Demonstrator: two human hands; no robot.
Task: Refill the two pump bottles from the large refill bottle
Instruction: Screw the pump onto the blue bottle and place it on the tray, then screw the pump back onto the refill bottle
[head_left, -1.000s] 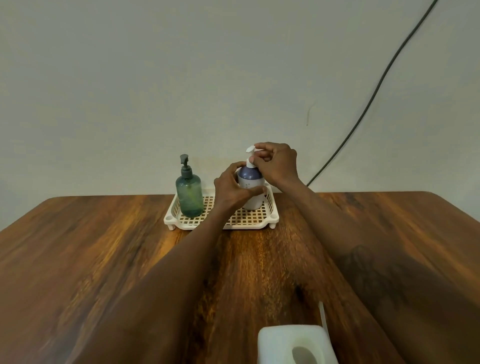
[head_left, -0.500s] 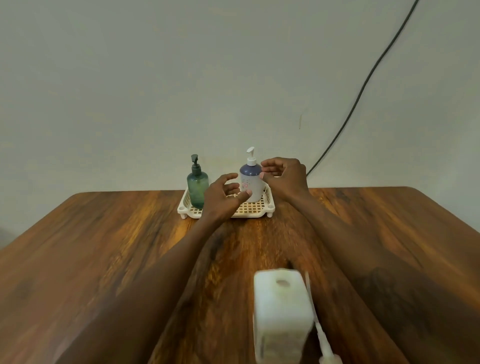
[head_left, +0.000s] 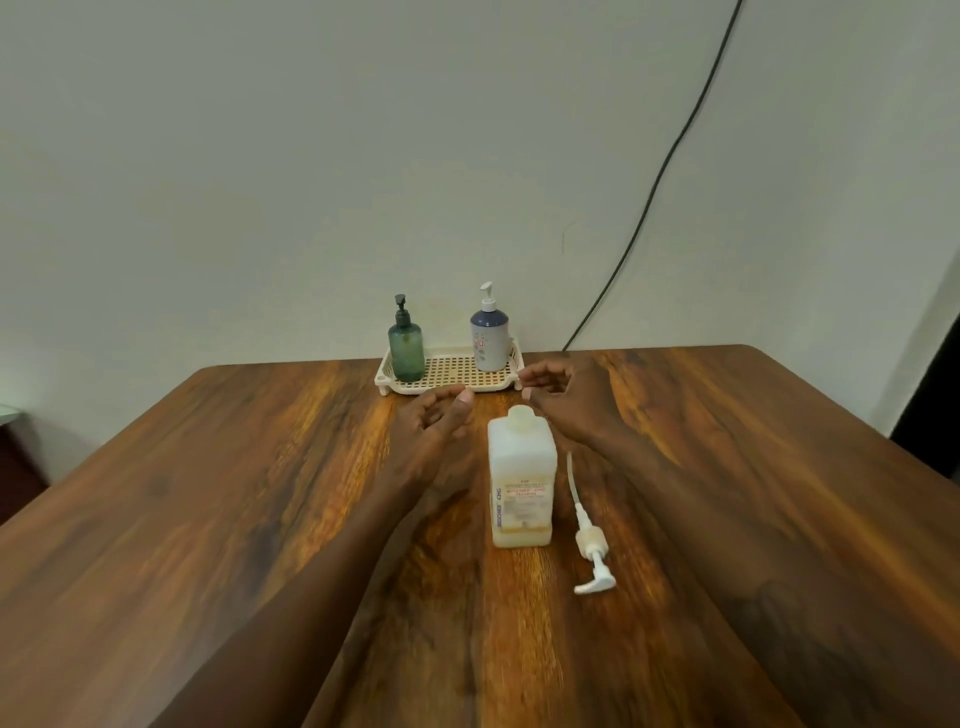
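Note:
A large white refill bottle stands upright mid-table, its neck uncapped. Its white pump head with a long tube lies on the wood just to its right. At the far edge a cream perforated tray holds a green pump bottle on the left and a white-and-blue pump bottle on the right, both with pumps on. My left hand hovers left of the refill bottle's neck with loosely curled fingers, holding nothing. My right hand hovers to the right of the neck, fingers relaxed and empty.
The wooden table ends against a pale wall. A black cable runs down the wall to the table's far edge, right of the tray. A dark object sits beyond the left table edge.
Both hands let go of the white-and-blue pump bottle and drew back from the tray toward the refill bottle. The camera view pulled back, showing the whole refill bottle and loose pump.

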